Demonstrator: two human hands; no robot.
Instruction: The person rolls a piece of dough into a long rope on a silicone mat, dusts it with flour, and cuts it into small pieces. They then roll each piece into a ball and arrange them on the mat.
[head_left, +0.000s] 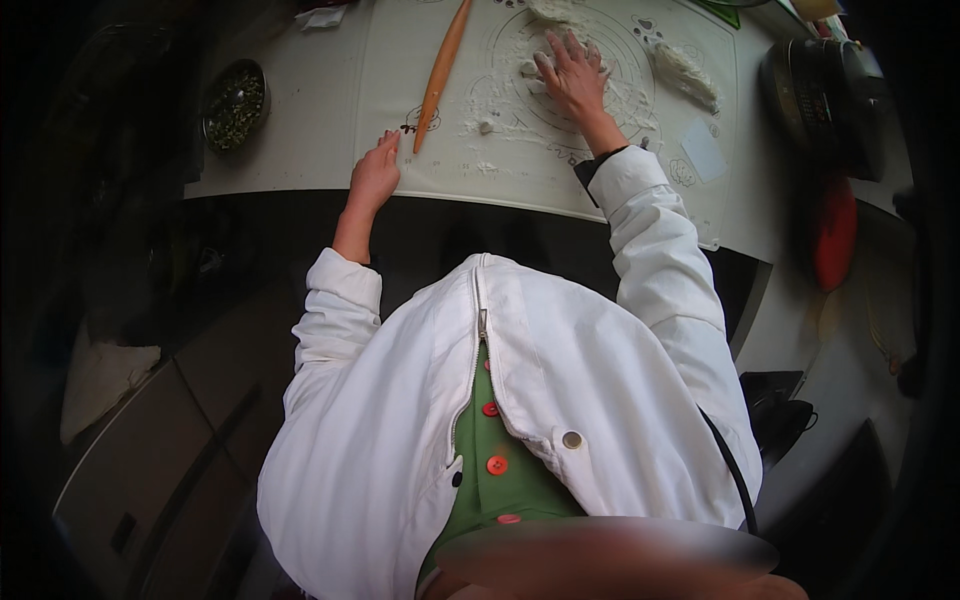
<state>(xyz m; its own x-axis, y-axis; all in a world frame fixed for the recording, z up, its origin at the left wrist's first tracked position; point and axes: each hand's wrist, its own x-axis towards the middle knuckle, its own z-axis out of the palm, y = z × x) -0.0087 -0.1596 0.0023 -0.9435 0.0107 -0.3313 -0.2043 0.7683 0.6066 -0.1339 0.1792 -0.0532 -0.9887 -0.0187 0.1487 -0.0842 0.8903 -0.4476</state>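
Note:
My right hand (577, 73) lies palm down with fingers spread on the floured silicone kneading mat (480, 169). Small white pieces that look like dough (531, 70) show at its left side; whatever is under the palm is hidden. Beside the mat's printed circles, a tapered wooden rolling pin (442, 71) rests at a slant. My left hand (377, 169) is at the front edge of the mat, just left of the pin's near end and apart from it, with nothing seen in it. A small lump of dough (485, 127) sits between the two hands.
A metal bowl of chopped green filling (237, 105) stands at the left. Right of the circles lie a floury bag or dough roll (684, 75), unclear which, and a pale rectangular scraper (703, 148). A dark appliance (825, 101) and a red object (834, 234) are farther right.

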